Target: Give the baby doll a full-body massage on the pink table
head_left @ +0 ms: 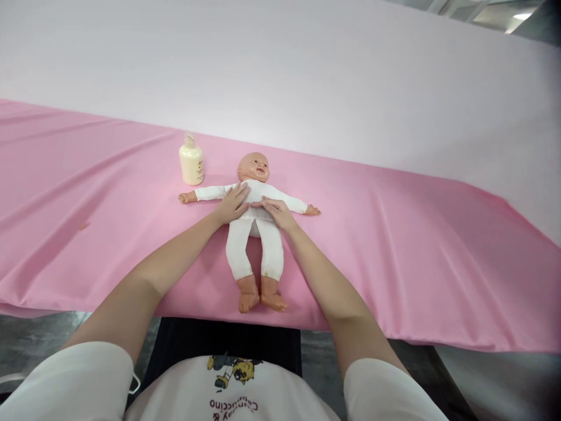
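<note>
Left hand (pixel 234 204): fingers extended, laid flat on the doll's chest, gripping nothing. Right hand (pixel 277 211): fingers lightly bent across the doll's belly, likewise unclenched. Doll (pixel 259 190): one, white cloth body, bare head and feet; it lay face up, arms outstretched, between the forearms. Pump bottle (pixel 191 165): one, cream-coloured, upright near the doll's head and outstretched arm — dark label print too small to read. Pink cloth (pixel 350 245): beneath both, creased. Shirt (pixel 184 389): white, cartoon figure (pixel 239 369) printed; "Cappuccino" was legible upside down.
</note>
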Motion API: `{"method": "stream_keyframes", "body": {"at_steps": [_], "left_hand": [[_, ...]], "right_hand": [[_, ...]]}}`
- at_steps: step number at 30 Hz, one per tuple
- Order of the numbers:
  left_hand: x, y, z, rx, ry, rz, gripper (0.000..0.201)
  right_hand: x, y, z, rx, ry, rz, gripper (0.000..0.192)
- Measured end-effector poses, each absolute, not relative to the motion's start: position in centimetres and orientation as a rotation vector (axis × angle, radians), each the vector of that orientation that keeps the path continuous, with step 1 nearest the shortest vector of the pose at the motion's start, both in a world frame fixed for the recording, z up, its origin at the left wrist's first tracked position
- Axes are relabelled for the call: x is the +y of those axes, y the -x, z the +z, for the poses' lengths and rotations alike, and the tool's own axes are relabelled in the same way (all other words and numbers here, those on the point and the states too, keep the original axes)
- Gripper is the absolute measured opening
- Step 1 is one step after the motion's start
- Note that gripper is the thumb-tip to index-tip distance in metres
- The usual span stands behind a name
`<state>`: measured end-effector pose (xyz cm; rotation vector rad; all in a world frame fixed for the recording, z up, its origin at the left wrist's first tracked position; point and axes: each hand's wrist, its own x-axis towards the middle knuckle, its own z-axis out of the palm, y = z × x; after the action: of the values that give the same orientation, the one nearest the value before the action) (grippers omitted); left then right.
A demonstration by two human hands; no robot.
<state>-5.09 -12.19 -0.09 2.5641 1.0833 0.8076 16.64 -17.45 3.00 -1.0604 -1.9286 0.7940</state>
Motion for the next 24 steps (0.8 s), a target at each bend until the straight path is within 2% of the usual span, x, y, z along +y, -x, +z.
{"method": "stream_keyframes", "body": {"at_steps": [4, 8, 13, 20, 24], "left_hand": [[-13.9, 5.0, 1.5, 0.662, -2.669, 0.982, 0.053], [-15.0, 4.2, 2.1, 0.408, -2.636, 0.865, 0.049], [-14.5, 3.8, 1.9, 0.441, -2.575, 0.814, 0.049], [-13.4, 4.2, 1.3, 0.718, -2.529, 0.785, 0.051], [-12.6, 4.8, 0.6, 0.908, -2.494, 0.768, 0.059]], "right_hand": [[-17.0, -16.0, 3.3, -1.955, 1.094, 0.456, 0.071], [-16.7, -16.1, 2.9, -2.285, 1.123, 0.346, 0.068], [-16.1, -16.2, 2.3, -2.319, 1.260, 0.374, 0.062], [-15.8, -16.2, 0.6, -2.066, 1.565, 0.396, 0.070], [-15.7, -16.5, -0.2, -1.967, 1.636, 0.435, 0.083]]}}
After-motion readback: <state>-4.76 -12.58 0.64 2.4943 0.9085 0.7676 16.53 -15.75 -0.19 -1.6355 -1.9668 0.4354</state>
